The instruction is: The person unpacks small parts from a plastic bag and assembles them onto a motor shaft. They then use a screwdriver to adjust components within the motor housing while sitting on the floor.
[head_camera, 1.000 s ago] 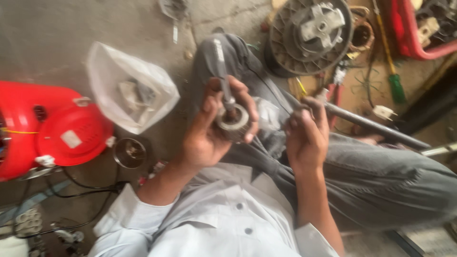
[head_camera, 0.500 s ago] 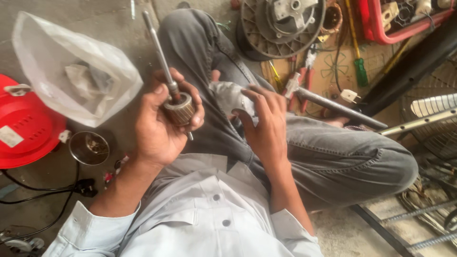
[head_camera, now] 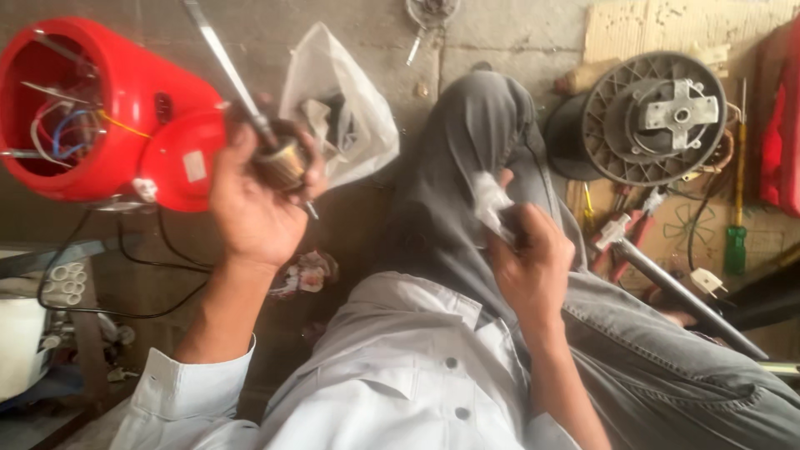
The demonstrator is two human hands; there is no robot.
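The motor housing (head_camera: pixel 92 108) lies on the floor (head_camera: pixel 500 33) at upper left, the plastic bag (head_camera: pixel 342 108) just right of it. The fan wheel (head_camera: pixel 654 117) sits at upper right, a screwdriver (head_camera: pixel 736 208) right of it, pliers (head_camera: pixel 625 237) below.

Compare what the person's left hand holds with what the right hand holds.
The left hand grips a metal motor rotor with a long shaft, raised beside the red housing. The right hand pinches a small crumpled white paper, low against the knee. Rotor rigid, paper soft. Both are held off the floor.
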